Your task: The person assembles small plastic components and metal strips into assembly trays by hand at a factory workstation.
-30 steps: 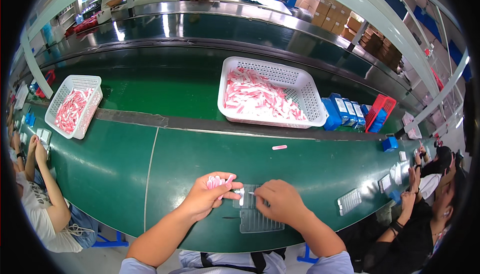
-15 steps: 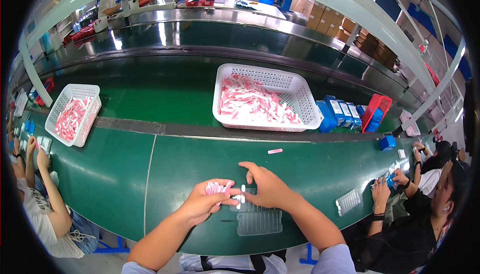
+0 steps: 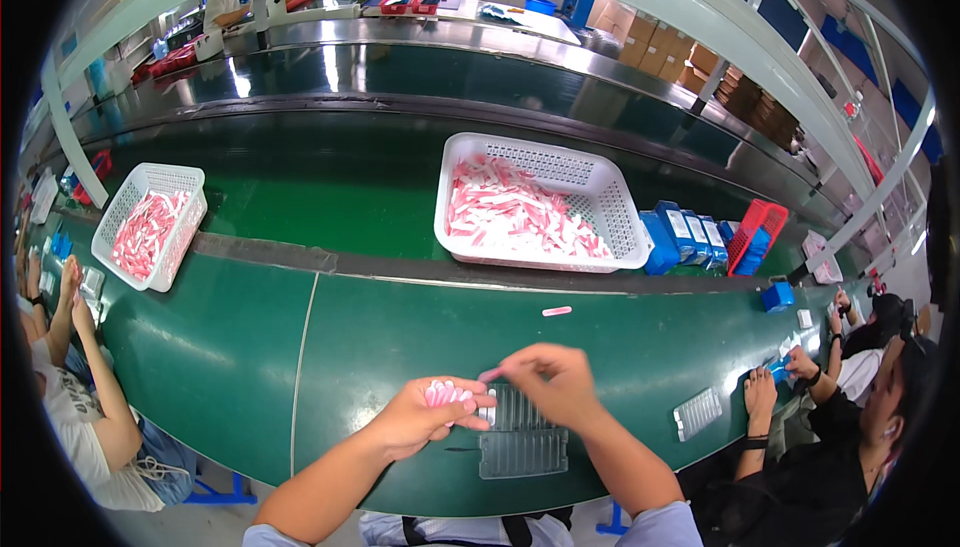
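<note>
Cradling a bunch of pink-and-white sticks, the left hand has its palm turned partly up and its thumb across them, probably so that the sticks stay gathered and easy to pick from. Just beside it, the right hand pinches a single pink stick by one end between thumb and fingertips, likely a hold that leaves most of its length free.

Beneath and between the hands, a clear ribbed tray lies open on the green table, close in front of the person, where both hands reach it without stretching. A large white basket of similar sticks stands beyond, seemingly set back so the near surface serves as working room. One loose stick lies between that basket and the hands.

From where I stand, the left fingers cover the near corner of the tray's farther half, where a little white shows; it may be a stick lying in a groove, but I can't be sure. The number of sticks in the palm is hard to count, since they overlap. The right hand's curled lower fingers are blurred, and the person's body is cut off below.
</note>
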Demonstrator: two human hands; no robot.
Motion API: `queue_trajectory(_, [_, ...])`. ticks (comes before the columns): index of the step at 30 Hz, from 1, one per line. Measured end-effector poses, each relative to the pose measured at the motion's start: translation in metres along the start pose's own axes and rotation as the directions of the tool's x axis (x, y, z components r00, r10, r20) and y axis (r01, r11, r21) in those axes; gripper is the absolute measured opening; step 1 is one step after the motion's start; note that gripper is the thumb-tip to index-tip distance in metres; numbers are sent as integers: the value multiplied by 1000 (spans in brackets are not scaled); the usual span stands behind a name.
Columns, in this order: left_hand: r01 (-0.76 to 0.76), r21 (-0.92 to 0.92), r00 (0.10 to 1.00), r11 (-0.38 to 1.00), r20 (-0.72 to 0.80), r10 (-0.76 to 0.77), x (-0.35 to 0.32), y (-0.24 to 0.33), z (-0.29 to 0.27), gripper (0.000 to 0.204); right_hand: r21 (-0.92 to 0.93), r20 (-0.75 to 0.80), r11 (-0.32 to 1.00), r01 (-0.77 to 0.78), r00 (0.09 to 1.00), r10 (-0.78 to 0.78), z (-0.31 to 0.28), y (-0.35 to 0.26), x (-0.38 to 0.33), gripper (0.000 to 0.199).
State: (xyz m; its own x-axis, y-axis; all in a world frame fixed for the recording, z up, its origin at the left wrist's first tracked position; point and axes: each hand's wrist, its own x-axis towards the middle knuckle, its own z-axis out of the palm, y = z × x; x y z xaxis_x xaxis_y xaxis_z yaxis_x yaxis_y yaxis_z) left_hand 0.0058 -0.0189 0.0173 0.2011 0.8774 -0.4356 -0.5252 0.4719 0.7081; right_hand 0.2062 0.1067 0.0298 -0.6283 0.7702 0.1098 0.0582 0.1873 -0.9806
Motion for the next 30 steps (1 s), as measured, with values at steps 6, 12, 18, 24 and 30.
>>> queue_trajectory(6, [-69,-102,997,992,28,72,-2,3,-6,49,-166,286,982,-90,948,136,-29,-6,0,8])
queue_trajectory(12, [-3,-65,997,998,76,8,-3,8,-3,51,-589,394,753,295,918,-52,-13,-12,-1,37])
queue_trajectory(18, [-9,-36,1000,999,28,10,-2,7,-1,48,-583,333,726,364,923,-195,-9,-5,-1,42])
queue_trajectory(24, [-39,9,992,999,122,38,-2,0,-1,41,-282,124,959,7,992,29,9,-15,-22,12])
queue_trajectory(30, [-77,43,996,996,38,76,1,-5,-2,30,-287,-166,958,27,983,-77,-10,-15,-23,11])
